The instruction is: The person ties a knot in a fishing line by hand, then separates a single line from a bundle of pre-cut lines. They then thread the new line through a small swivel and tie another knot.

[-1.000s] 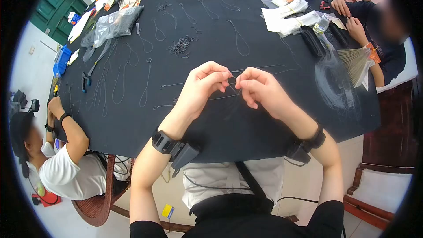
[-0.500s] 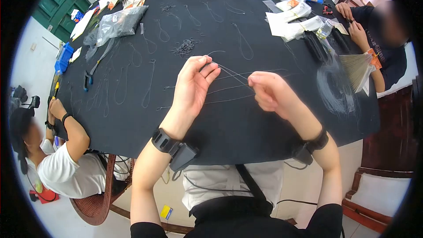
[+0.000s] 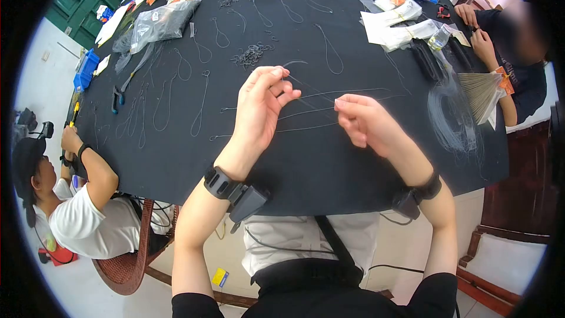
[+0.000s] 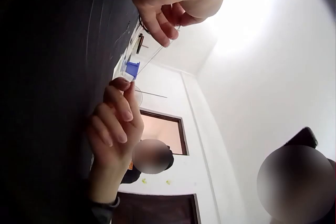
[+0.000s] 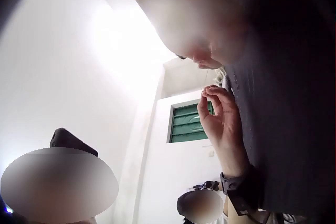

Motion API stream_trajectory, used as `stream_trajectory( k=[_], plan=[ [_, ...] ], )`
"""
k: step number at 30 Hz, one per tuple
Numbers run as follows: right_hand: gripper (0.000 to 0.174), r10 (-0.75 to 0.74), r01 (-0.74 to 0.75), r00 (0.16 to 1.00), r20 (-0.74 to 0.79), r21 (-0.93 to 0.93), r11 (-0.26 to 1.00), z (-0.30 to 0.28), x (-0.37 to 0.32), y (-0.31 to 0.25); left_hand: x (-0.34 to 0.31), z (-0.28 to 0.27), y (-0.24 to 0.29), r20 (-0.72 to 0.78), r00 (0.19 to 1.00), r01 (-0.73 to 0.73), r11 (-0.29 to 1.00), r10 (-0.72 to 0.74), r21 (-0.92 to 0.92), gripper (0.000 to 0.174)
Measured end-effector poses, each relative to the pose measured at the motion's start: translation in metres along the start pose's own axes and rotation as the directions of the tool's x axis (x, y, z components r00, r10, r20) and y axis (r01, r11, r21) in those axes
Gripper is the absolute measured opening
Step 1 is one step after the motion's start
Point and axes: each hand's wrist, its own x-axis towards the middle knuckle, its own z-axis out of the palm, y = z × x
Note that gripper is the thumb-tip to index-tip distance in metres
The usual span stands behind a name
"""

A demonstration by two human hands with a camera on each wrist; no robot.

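Observation:
My left hand (image 3: 258, 106) pinches a thin grey line (image 3: 312, 89) between thumb and index finger. A short curved end of it sticks out past those fingertips. Lower and to the right, my right hand (image 3: 369, 122) pinches the same line, which runs slanting between the hands above the black table. In the left wrist view a fine strand (image 4: 152, 58) spans the gap from the upper hand to the right hand (image 4: 116, 129). The right wrist view shows the left hand's (image 5: 224, 121) thumb and fingertip meeting. Beneath the hands, several straight lines (image 3: 306, 129) with small looped ends lie on the table.
Looped lines (image 3: 203, 106) lie spread about the black table (image 3: 282, 182). A pile of small dark metal pieces (image 3: 252, 56) sits beyond my left hand. Pliers (image 3: 118, 99) and a plastic bag (image 3: 165, 20) are leftward; a pale line coil (image 3: 450, 115) is rightward. People sit at both sides.
My hands, close together at a small loop a second ago, have parted. The left moved up and left, the right slightly right, with the line stretched between them.

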Motion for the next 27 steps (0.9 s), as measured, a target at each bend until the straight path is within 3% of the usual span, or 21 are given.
stream_trajectory(
  k=[3,4,6,9,13,14,20,23,27],
  plan=[
    [0.024,0.007,-0.010,0.999,-0.054,-0.054,0.998,0.003,-0.003,-0.004,-0.005,0.008,0.004,0.056,0.997,0.046,0.988,-0.054,0.146,0.010],
    [0.026,-0.086,0.075,0.990,-0.112,-0.101,0.992,0.005,-0.002,-0.003,-0.004,0.012,0.003,0.024,0.996,0.086,0.987,-0.090,0.132,0.010],
    [0.032,-0.273,0.228,0.937,-0.217,-0.210,0.951,0.010,-0.002,0.001,-0.005,0.009,0.006,0.096,0.976,0.174,0.968,-0.193,0.182,0.010],
    [0.038,-0.348,0.296,0.925,-0.153,-0.284,0.912,0.011,-0.002,-0.001,-0.005,0.009,0.005,0.138,0.943,0.261,0.928,-0.304,0.266,0.009],
    [0.030,-0.312,0.273,0.949,-0.045,-0.376,0.886,0.009,0.001,0.006,-0.007,0.012,0.004,0.136,0.913,0.321,0.884,-0.384,0.340,0.006],
    [0.022,-0.322,0.288,0.946,-0.036,-0.365,0.885,0.009,0.002,0.007,-0.008,0.013,0.003,0.142,0.911,0.319,0.879,-0.387,0.354,0.006],
    [0.015,-0.425,0.409,0.905,0.015,-0.305,0.860,0.008,0.002,0.006,-0.008,0.010,0.000,0.193,0.890,0.313,0.861,-0.413,0.401,0.007],
    [0.015,-0.444,0.410,0.894,-0.064,-0.288,0.866,0.005,0.001,0.004,-0.008,0.013,0.001,0.175,0.893,0.322,0.860,-0.415,0.396,0.008],
    [0.012,-0.536,0.500,0.818,-0.207,-0.205,0.842,-0.010,0.009,-0.001,-0.008,0.015,0.003,0.148,0.902,0.321,0.858,-0.407,0.402,0.009]
  ],
)
